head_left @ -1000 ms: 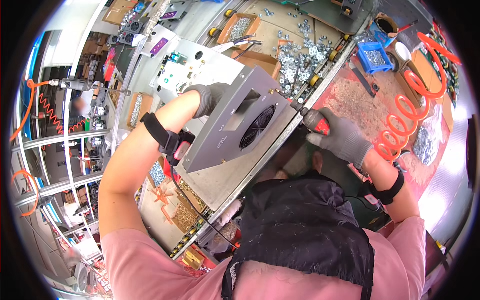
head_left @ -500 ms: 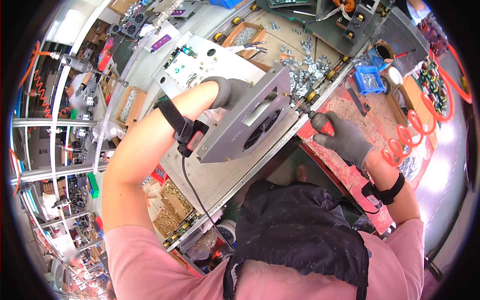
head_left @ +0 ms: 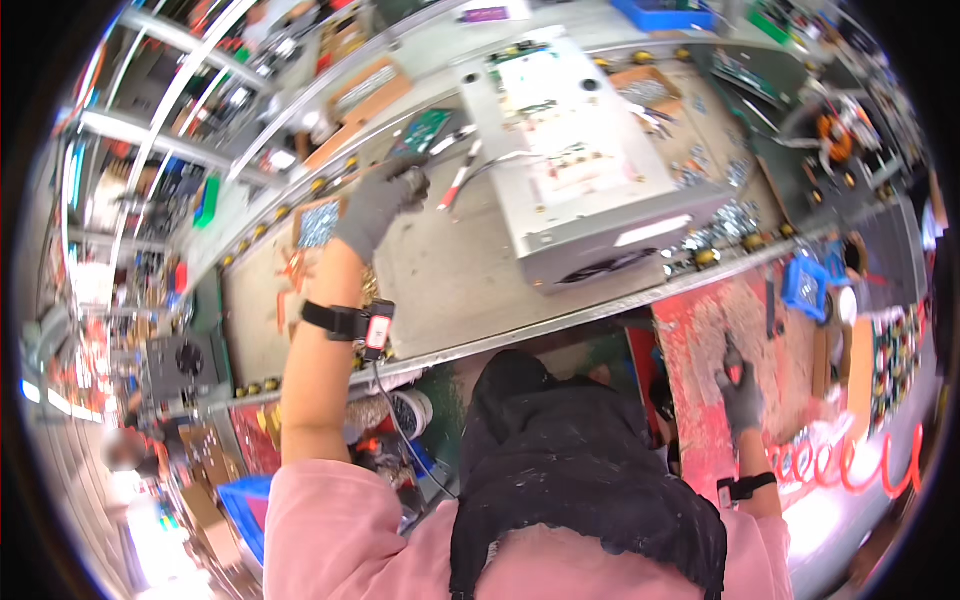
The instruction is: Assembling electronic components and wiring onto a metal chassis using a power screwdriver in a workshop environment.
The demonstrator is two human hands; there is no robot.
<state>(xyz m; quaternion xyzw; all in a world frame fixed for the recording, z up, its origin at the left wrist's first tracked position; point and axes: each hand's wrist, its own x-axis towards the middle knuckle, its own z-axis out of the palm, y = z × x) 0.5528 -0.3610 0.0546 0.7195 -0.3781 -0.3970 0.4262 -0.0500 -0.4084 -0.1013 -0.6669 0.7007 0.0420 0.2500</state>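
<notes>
My left hand [head_left: 385,205], in a grey glove, is over the left part of the workbench with nothing visible in it. Its fingers are apart and slightly bent, blurred by motion. Just beyond them lie a green circuit board [head_left: 425,130] and a cable end with red and white parts [head_left: 455,185]. To the right sits a metal chassis [head_left: 610,150] with boards on its bright plate and a grey fan panel [head_left: 625,237] facing me. Above the red worktop, my gloved right hand [head_left: 741,400] is closed around a red-and-black power screwdriver [head_left: 735,370].
Loose metal fasteners [head_left: 735,225] are scattered right of the chassis. A blue bin [head_left: 804,285] stands on the red worktop [head_left: 700,330], with a coiled orange hose [head_left: 850,470] nearby. A metal rail [head_left: 480,345] edges the bench. Left of my arm is a box of screws [head_left: 319,222].
My left hand has let go of the grey fan panel and moved left. The right hand has drawn back from the panel with the screwdriver. The view has turned.
</notes>
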